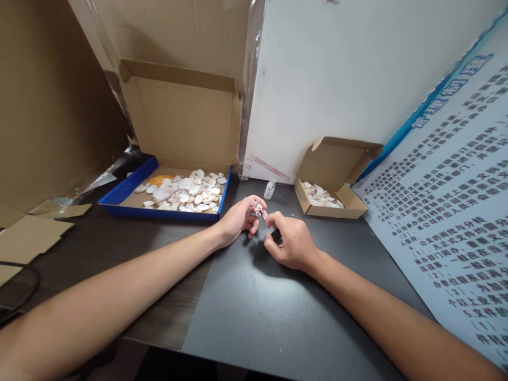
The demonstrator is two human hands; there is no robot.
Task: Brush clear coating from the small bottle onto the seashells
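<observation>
My left hand [238, 218] and my right hand [289, 242] meet over the dark mat [254, 307], fingertips touching. Between them sits a small pale shell [260, 210], pinched by my left thumb and fingers, with my right index finger and thumb at its right edge. Something dark shows under my right fingers; I cannot tell what. A blue-edged cardboard box [123, 191] with several white and pink shells lies just left of my left hand. A smaller cardboard box [349, 210] holding several shells stands to the right behind my right hand.
A small white bottle [270, 189] stands behind the hands by the white wall. A printed poster [448, 222] leans at the right. Cardboard sheets [27, 238] lie at the left, with a black cable [19, 296] near the edge.
</observation>
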